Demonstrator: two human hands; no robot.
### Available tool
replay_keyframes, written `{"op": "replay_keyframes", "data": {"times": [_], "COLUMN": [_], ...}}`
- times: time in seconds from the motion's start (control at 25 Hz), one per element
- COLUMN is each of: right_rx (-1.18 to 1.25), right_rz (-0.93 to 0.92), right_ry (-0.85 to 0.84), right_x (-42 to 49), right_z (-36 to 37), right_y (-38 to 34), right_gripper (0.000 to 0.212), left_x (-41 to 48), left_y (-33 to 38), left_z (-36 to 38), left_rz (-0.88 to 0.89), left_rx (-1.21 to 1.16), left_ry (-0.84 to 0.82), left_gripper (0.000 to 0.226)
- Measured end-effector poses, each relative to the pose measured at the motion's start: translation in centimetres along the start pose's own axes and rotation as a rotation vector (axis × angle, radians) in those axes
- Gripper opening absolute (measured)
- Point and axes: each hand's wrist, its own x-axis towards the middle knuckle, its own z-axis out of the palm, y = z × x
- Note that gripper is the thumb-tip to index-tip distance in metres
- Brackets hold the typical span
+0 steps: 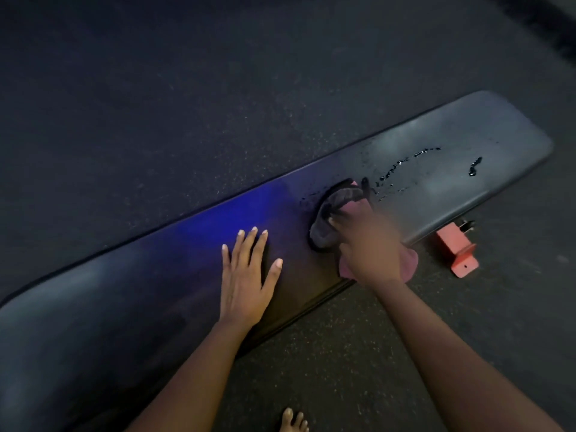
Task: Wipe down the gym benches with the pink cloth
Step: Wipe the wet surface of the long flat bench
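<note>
A long black padded gym bench (pixel 452 145) runs diagonally from lower left to upper right. Dark wet streaks and droplets (pixel 405 169) lie on its right part. My right hand (pixel 367 244), blurred, grips the bunched pink cloth (pixel 330 219) and presses it on the pad near the middle; a pink corner hangs off the near edge. My left hand (pixel 246 275) rests flat on the pad with straight, spread fingers, just left of the cloth.
A red metal bench foot (pixel 458 251) sticks out under the pad's right end. Dark speckled rubber floor (pixel 187 88) surrounds the bench. My bare toes (pixel 293 420) show at the bottom edge, close to the bench's near side.
</note>
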Motion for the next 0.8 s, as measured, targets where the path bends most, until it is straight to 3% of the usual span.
{"op": "replay_keyframes", "data": {"times": [0.16, 0.24, 0.36, 0.44, 0.52, 0.8], "right_rx": [0.062, 0.144, 0.161, 0.144, 0.14, 0.066], "right_rz": [0.122, 0.144, -0.136, -0.399, -0.487, -0.251], "right_ry": [-0.095, -0.056, 0.02, -0.092, -0.145, -0.074], "right_x": [4.1, 5.2, 6.5, 6.8, 7.9, 12.7], "right_z": [-1.5, -2.6, -3.0, -2.1, -1.2, -0.6], "right_y": [2.9, 1.8, -5.0, -9.9, -11.0, -2.6], "right_gripper": [0.045, 0.044, 0.046, 0.047, 0.047, 0.05], "left_x": [1.2, 1.1, 1.3, 1.3, 1.4, 1.3], "left_y": [1.4, 1.2, 0.9, 0.9, 0.9, 0.9], "left_z": [1.9, 2.6, 3.3, 3.4, 3.3, 3.3], "left_rz": [-0.083, -0.068, -0.065, -0.077, -0.083, -0.095], "left_rx": [0.143, 0.241, 0.301, 0.344, 0.356, 0.352], "left_ry": [0.032, 0.043, 0.058, 0.045, 0.032, 0.08], "left_gripper": [0.077, 0.074, 0.07, 0.07, 0.069, 0.066]}}
